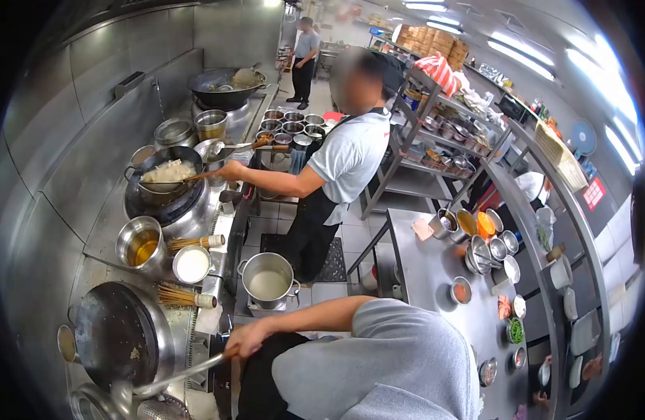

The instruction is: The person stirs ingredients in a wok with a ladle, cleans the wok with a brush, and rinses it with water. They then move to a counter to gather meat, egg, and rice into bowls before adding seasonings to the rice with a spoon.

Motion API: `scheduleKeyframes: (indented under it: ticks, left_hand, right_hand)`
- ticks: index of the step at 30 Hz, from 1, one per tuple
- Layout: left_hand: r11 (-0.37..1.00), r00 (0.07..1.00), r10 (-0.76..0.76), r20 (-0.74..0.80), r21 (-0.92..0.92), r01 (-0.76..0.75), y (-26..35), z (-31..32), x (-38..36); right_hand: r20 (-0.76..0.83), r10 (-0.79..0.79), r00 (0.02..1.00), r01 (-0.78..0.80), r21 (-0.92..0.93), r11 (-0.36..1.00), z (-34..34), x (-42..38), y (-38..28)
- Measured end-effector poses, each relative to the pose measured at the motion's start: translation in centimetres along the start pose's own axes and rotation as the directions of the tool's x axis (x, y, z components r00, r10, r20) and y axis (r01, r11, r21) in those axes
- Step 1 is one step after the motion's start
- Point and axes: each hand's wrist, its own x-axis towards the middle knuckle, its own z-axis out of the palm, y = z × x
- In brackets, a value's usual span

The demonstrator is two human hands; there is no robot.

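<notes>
My right hand (247, 339) is closed around the wooden end of a long-handled metal ladle (189, 369). Its shaft slants down to the left, and the blurred head lies by the near rim of a large dark wok (116, 332). A few food scraps stick to the wok's inner wall. My left hand is out of view. Beside the wok lies a bamboo brush (186, 297), with a pot of white liquid (192, 264) and a pot of amber oil (142, 246) beyond it. A perforated strainer (161, 408) sits below the ladle.
A co-worker (350, 140) at the neighbouring burner holds a strainer of pale food (170, 172) over a wok. Between us stands a stockpot (268, 280). Behind me, a steel table (434, 269) carries several bowls; shelving (406, 168) rises farther back.
</notes>
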Motion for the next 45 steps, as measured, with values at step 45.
scheduleKeyframes:
  ticks: [45]
  left_hand:
    - [0.539, 0.959, 0.225, -0.174, 0.842, 0.026, -0.8, 4.7, 8.7]
  right_hand:
    - [-0.143, -0.028, 0.989, 0.145, 0.978, 0.150, -19.9, 2.1, -14.5]
